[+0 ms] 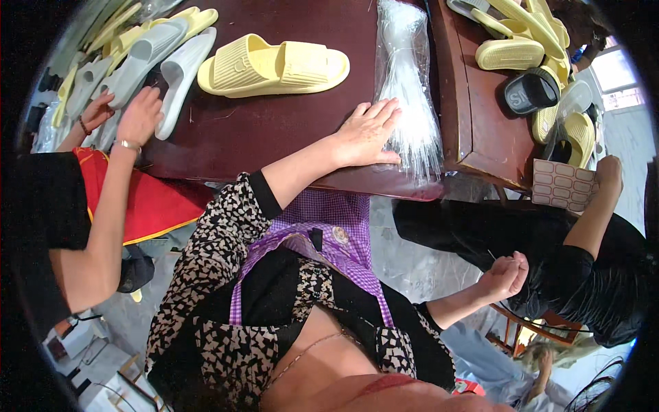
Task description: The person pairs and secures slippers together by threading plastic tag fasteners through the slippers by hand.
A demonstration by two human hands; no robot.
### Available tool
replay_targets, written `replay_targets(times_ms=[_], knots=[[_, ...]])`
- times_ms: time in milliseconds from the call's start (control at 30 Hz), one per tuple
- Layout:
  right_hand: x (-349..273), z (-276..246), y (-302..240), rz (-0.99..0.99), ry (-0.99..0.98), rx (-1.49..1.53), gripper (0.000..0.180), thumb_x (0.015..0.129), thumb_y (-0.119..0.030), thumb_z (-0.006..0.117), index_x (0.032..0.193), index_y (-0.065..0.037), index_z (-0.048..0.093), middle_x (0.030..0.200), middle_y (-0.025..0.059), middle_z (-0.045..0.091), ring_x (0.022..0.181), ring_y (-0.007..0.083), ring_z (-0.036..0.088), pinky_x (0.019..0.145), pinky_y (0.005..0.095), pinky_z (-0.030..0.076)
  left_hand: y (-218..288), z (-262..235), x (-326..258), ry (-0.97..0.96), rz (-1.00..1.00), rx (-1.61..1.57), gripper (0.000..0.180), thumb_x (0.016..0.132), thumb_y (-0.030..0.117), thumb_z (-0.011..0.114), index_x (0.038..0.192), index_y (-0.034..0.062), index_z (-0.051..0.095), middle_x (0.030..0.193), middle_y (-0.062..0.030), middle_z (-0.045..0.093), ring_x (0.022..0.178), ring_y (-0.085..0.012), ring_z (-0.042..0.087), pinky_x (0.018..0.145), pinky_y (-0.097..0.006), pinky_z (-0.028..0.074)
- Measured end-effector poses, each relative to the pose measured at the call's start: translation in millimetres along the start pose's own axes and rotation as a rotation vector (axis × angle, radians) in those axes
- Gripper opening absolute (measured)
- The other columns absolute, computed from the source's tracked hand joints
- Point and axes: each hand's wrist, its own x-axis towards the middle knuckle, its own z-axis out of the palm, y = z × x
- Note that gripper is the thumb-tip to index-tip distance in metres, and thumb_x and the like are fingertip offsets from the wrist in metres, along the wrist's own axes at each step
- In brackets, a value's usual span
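Observation:
My left hand [367,134] lies flat on the dark red table with its fingers stretched out. Its fingertips and thumb reach the edge of a bundle of thin clear plastic strands [410,103] in a transparent bag. My right hand [504,278] is closed, raised off to the right beside the table. A short thin tip stands out from its fingers, too small to name. Beyond my left hand a pale yellow slide slipper [274,69] rests on the table, toe pointing left, and neither hand touches it.
Yellow and grey slippers [171,72] lie at the far left, where a co-worker's hands [141,117] reach among them. More slippers [511,53] pile up on the right-hand table. There another person's hand [609,177] holds a sheet of red-framed labels [563,185].

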Motion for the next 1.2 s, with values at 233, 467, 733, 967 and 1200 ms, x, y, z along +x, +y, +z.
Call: replay_targets(times_ms=[233,467,733,967,1200], knots=[[-3,15,-4,0.067,0.085,0.070,0.013,0.089,-0.006,0.051,0.093,0.004,0.058,0.050,-0.0051,0.032,0.042,0.0036,0.026,0.041,0.0193,0.021,3,-14,-8,0.072,0.016,-0.032,0.085,0.076,0.048,0.064,0.132,-0.0072,0.032,0.139,-0.0245,0.030,0.131,-0.0348,0.028,0.105,-0.047,0.024],[-4,46,-1,0.095,-0.338,0.453,0.011,0.090,-0.006,0.051,0.096,0.001,0.055,0.055,-0.0034,0.035,0.044,0.0046,0.029,0.042,0.0192,0.024,6,-79,-55,0.384,-0.048,-0.188,0.058,0.078,0.030,0.066,0.120,-0.0051,0.046,0.128,-0.0220,0.043,0.116,-0.0353,0.044,0.097,-0.042,0.035],[-3,148,-6,0.341,-0.709,0.951,0.011,0.090,-0.011,0.053,0.095,-0.002,0.051,0.055,-0.0047,0.033,0.042,0.0042,0.028,0.035,0.0187,0.020,-114,-114,-137,1.042,-0.546,-0.280,0.037,0.082,0.014,0.058,0.113,-0.0064,0.051,0.096,-0.0179,0.057,0.075,-0.0199,0.060,0.062,-0.027,0.049],[-27,290,2,0.678,-0.728,0.412,0.010,0.089,-0.007,0.051,0.098,-0.004,0.055,0.065,-0.0003,0.047,0.041,0.0036,0.029,0.036,0.0197,0.025,-118,-138,-148,0.730,-0.881,-1.092,0.044,0.090,0.013,0.048,0.126,-0.0094,0.038,0.095,-0.0121,0.058,0.064,-0.0137,0.060,0.058,-0.025,0.051],[-34,343,62,0.520,-1.047,-0.045,0.010,0.089,-0.006,0.051,0.095,-0.001,0.057,0.067,0.0012,0.053,0.041,0.0047,0.035,0.037,0.0207,0.029,-92,-127,-144,0.766,-0.777,-1.320,0.043,0.090,0.010,0.046,0.129,-0.0077,0.038,0.097,-0.0117,0.059,0.068,-0.0138,0.061,0.060,-0.025,0.052]])
